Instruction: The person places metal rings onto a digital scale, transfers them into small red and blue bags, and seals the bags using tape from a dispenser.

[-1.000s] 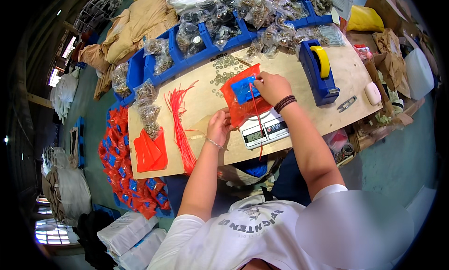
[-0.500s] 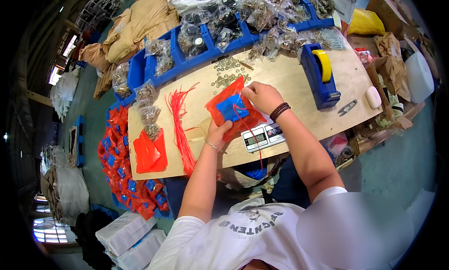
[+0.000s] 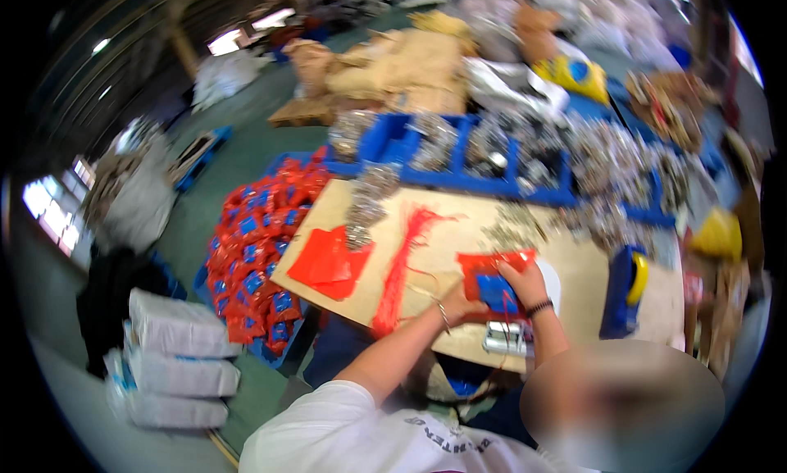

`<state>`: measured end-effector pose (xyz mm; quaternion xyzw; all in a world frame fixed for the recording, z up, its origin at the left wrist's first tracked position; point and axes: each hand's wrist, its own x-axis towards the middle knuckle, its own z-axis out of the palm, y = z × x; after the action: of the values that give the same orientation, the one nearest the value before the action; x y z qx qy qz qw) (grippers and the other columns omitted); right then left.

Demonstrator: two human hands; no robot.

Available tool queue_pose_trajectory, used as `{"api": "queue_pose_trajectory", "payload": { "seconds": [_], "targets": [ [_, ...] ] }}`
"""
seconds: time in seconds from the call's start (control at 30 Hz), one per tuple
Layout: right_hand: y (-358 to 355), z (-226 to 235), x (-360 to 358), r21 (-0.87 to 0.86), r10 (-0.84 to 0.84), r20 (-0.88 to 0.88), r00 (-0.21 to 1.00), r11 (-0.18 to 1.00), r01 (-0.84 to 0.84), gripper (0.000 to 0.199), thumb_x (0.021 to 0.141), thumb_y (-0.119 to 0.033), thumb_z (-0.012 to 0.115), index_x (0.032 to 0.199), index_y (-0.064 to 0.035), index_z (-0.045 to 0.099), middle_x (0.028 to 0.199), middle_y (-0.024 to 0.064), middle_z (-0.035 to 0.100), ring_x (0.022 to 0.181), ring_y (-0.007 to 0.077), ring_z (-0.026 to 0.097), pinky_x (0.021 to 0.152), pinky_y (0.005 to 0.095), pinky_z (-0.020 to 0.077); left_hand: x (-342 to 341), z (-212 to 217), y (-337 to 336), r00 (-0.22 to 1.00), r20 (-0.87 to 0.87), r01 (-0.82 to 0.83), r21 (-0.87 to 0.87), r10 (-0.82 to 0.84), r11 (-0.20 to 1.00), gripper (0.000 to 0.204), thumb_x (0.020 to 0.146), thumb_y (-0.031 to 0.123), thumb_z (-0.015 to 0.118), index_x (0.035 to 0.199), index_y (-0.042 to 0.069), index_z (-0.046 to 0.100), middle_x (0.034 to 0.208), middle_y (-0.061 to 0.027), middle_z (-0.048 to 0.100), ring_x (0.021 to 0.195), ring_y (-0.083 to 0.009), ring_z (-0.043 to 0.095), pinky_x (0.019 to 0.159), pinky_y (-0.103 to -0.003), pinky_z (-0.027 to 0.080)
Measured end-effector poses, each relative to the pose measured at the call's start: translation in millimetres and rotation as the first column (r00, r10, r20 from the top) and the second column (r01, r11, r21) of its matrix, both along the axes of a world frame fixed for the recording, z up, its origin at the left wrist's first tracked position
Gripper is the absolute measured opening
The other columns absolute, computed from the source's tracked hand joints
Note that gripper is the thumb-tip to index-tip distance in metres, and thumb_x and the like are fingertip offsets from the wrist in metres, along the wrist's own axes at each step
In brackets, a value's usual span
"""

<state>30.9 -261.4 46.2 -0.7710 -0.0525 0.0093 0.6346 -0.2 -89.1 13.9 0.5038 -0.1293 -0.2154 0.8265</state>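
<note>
Red packet pinched in both our hands, over the scale.
From the head view, we grip the red bag with a blue label [image 3: 494, 286] between left hand [image 3: 461, 307] and right hand [image 3: 525, 283], fingers closed on its edges, above the small scale [image 3: 508, 338] at the wooden table [image 3: 574, 268] near edge. We judge it could slip or spill: thin, glossy plastic, crumpled, and the picture is blurred.

Red pouch [image 3: 489, 278] with blue label — red ties [image 3: 399, 270], blue bins [image 3: 459, 157], tan tabletop [image 3: 459, 227].
</note>
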Motion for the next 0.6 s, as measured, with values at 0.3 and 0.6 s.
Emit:
{"api": "queue_pose_trajectory", "payload": {
  "seconds": [0.3, 0.6],
  "targets": [
    [6.1, 11.9, -21.9, -0.053, -0.158, 0.066, 0.985, 0.985, 0.162, 0.025, 0.072, -0.023, 0.063, 0.076, 0.0019, 0.064, 0.07, 0.0119, 0.065, 0.065, 0.0206, 0.063, 0.061, 0.0323, 0.0469, -7.7, -9.4, -0.4, 0.996, 0.084, -0.045, 0.202, 0.029, 0.978, 0.069, 0.06, -0.005, 0.071, 0.122, 0.006, 0.043, 0.113, -0.0033, 0.054, 0.103, -0.0146, 0.051, 0.091, -0.032, 0.041],
    [19.7, 24.2, -77.4, 0.135, 0.084, -0.065, 0.994, 0.988, -0.075, 0.017, 0.075, -0.013, 0.06, 0.078, 0.0032, 0.063, 0.071, 0.0043, 0.063, 0.063, 0.0114, 0.057, 0.059, 0.0264, 0.0455, -84.7, -3.2, 24.3, 0.938, 0.301, -0.262, 0.283, 0.174, 0.923, 0.069, 0.063, 0.008, 0.074, 0.124, 0.004, 0.04, 0.115, -0.0065, 0.053, 0.106, -0.0162, 0.05, 0.094, -0.032, 0.038]
  ]
}}
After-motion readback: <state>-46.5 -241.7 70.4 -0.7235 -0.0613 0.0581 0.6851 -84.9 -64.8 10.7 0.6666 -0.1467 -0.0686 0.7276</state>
